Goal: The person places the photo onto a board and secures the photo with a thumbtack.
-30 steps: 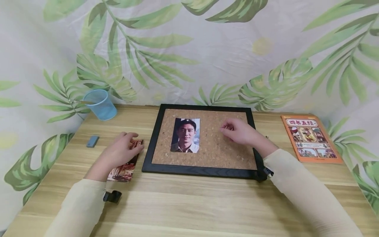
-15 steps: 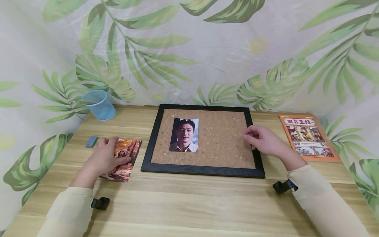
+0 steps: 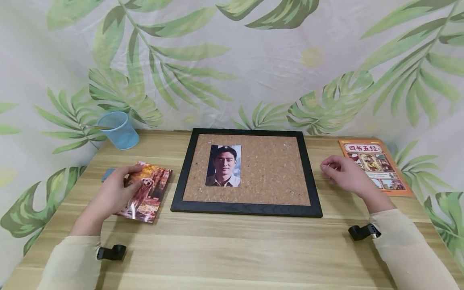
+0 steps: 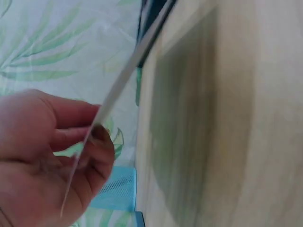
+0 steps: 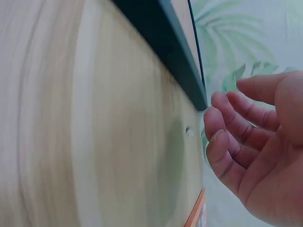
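Observation:
My left hand (image 3: 125, 188) pinches a glossy photo of a dog among autumn leaves (image 3: 148, 192) by its left edge and holds it tilted just above the table, left of the cork board (image 3: 268, 169). The left wrist view shows that dog photo (image 4: 118, 90) edge-on between thumb and fingers (image 4: 97, 135). A portrait photo (image 3: 223, 166) is fixed on the board's left half. My right hand (image 3: 333, 170) hovers with loosely curled fingers over the table between the black frame (image 3: 246, 209) and an orange book (image 3: 375, 165). A small pin (image 5: 189, 131) lies on the wood just beyond the right hand's fingertips (image 5: 220, 139), untouched.
A blue mesh cup (image 3: 117, 129) stands at the back left, and a grey eraser (image 3: 106, 174) lies partly hidden behind my left hand. Leaf-print cloth hangs behind the wooden table (image 3: 232, 249). The board's frame (image 5: 161, 42) runs close to my right hand.
My left hand has lifted the dog photo off the table and tilted it. My right hand has moved right, off the cork board, to the table beside the orange book.

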The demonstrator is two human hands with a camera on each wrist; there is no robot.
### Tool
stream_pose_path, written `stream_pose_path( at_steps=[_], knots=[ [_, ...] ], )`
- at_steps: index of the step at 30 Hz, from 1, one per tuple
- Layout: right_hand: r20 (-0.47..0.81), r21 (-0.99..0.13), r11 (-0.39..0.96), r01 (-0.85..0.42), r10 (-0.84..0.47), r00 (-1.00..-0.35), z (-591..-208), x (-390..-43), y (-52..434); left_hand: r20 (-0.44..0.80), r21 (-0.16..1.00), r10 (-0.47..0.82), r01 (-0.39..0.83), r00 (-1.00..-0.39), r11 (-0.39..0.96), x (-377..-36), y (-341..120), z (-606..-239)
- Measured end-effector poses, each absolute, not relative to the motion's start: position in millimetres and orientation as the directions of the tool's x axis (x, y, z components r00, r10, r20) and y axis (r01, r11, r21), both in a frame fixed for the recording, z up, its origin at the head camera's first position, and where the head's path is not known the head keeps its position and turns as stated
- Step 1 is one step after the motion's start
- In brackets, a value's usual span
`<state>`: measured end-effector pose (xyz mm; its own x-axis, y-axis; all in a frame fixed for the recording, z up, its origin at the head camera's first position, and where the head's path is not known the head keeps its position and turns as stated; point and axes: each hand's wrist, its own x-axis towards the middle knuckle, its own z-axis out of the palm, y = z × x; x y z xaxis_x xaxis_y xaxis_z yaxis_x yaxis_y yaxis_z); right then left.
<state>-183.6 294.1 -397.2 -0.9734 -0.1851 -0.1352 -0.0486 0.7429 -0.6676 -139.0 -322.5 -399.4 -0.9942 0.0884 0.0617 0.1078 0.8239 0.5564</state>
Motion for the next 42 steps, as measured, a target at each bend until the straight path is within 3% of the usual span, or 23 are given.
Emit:
stream_pose_path(
  at_steps=[7, 17, 29, 36, 42],
  knots=[
    [-0.106, -0.614, 0.789, -0.022, -0.110, -0.988, -407.7, -188.6, 312.2, 0.002, 0.718, 0.092, 0.065, -0.996, 0.693, -138.8, -302.5, -387.6],
    [-0.081, -0.503, 0.863, -0.035, -0.088, -0.993, -420.8, -204.2, 307.5, -0.065, 0.888, 0.297, 0.081, -0.953, 0.454, -161.1, -238.2, -380.2],
    [-0.097, -0.441, 0.898, 0.000, -0.047, -0.994, -421.7, -216.4, 298.7, -0.052, 0.863, 0.436, 0.180, -0.898, 0.472, -195.2, -143.6, -380.9],
    [-0.087, -0.441, 0.897, -0.003, -0.046, -0.995, -425.9, -219.2, 300.4, -0.105, 0.899, 0.477, 0.122, -0.873, 0.421, -216.9, -99.1, -389.6],
    [-0.081, -0.458, 0.889, -0.015, -0.058, -0.995, -425.7, -219.2, 298.0, -0.101, 0.833, 0.460, 0.178, -0.882, 0.524, -231.2, -71.0, -400.5]
  ],
)
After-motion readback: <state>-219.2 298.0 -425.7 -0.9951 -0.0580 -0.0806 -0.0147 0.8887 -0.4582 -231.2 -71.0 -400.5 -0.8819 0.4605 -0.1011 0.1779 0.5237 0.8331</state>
